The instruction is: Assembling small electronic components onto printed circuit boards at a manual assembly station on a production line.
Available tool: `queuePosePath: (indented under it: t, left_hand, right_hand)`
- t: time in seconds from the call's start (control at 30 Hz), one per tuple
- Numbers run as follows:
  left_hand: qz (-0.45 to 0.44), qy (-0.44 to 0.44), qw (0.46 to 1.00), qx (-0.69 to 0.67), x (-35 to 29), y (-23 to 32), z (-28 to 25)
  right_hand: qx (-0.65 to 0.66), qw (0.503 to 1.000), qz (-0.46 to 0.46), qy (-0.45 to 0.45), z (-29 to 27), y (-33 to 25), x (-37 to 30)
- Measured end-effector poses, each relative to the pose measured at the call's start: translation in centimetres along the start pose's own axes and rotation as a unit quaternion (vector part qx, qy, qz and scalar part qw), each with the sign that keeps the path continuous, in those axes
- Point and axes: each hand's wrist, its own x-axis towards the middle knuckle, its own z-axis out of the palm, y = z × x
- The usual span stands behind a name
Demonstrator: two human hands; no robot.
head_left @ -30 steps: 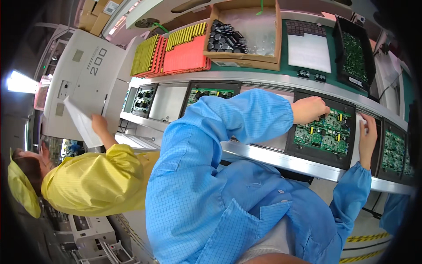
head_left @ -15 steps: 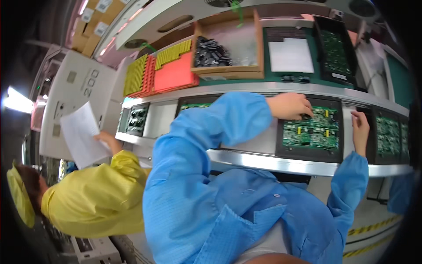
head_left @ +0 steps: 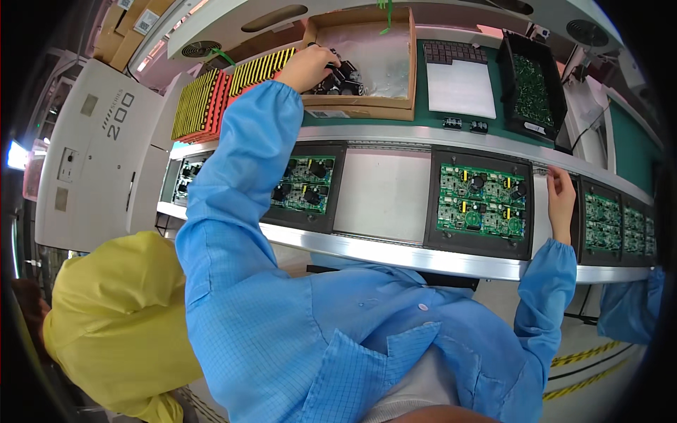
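Fingers of your left hand (head_left: 309, 69): bent, at the black cylindrical parts (head_left: 351, 80) on the left of an open cardboard box (head_left: 381, 111) on the green counter (head_left: 429, 121); whether gripping one, cannot tell. Fingers of your right hand (head_left: 561, 196): slightly parted, apparently empty, just right of a black frame (head_left: 479, 243) bearing green circuit boards (head_left: 490, 201), nearer you than the box.

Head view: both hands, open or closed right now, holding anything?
Left hand: fingers curled at the black capacitors in the carton; can't tell if gripping one.
Right hand: loosely open, nothing visible in it.
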Motion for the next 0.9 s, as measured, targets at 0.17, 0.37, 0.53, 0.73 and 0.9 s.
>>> queuePosePath:
  t: [0.17, 0.37, 0.53, 0.73, 0.9]
  left_hand:
    - [0.0, -0.15, 0.982, -0.113, 1.9, -1.5, 1.0]
    - [0.022, -0.185, 0.981, -0.048, 4.9, 1.8, 2.8]
    - [-0.017, -0.125, 0.991, 0.05, 4.7, 2.6, 3.8]
    - [-0.051, -0.024, 0.996, 0.065, 2.2, 4.5, -0.1]
    - [-0.026, 0.135, 0.962, -0.237, 1.2, 12.2, -5.2]
  right_hand:
    - [0.015, 0.991, -0.131, -0.033, 1.3, -4.3, 9.1]
    - [-0.182, 0.954, -0.228, -0.072, 5.9, -0.3, 20.2]
    - [-0.304, 0.937, -0.112, -0.132, 7.9, -1.3, 21.0]
    - [-0.275, 0.944, -0.165, -0.081, 6.9, -1.0, 20.9]
    - [-0.269, 0.943, -0.179, -0.077, 5.9, 2.1, 21.4]
